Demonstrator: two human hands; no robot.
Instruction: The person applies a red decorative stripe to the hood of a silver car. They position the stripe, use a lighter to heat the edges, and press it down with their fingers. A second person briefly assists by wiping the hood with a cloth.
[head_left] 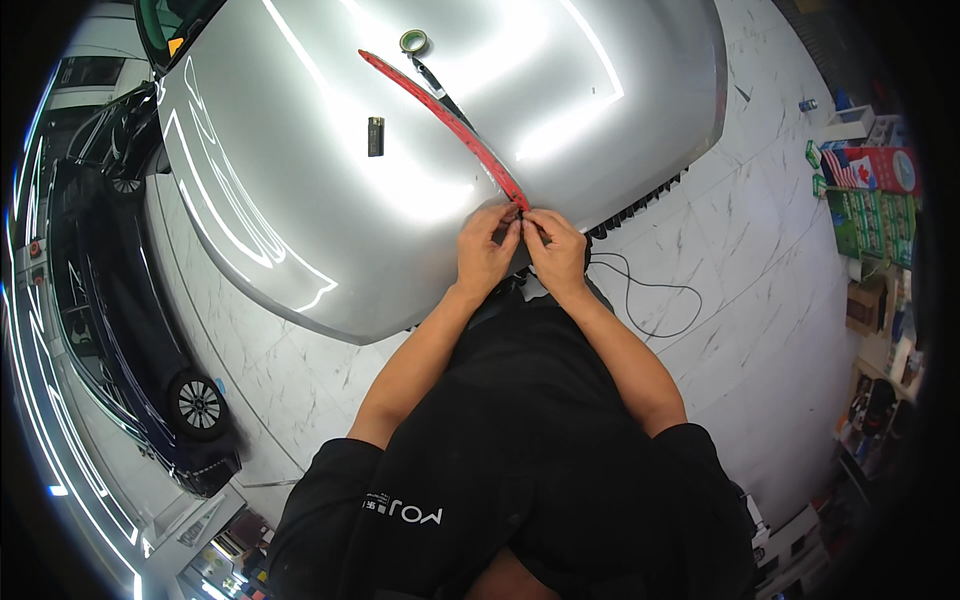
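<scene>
A long, curved red strip with a dark edge (445, 118) lies across the silver car hood (300, 100), its far end pointing up and left. At its near end, my left hand (486, 245) and my right hand (556, 248) meet with thumbs and fingertips pinched together. Both hands are closed on that tip of the strip; the fingers hide the exact spot. Alongside the far half of the strip rests a slim black tool or strip (432, 82), its kind unclear. A roll of tape (413, 41) sits just beyond it.
A small black box-shaped object (375, 137) rests on the hood, left of the strip. A black cable (665, 310) loops over the white marbled floor (770, 330) at the right. Shelves with boxes (875, 215) line the far right. A dark car (125, 290) stands at the left.
</scene>
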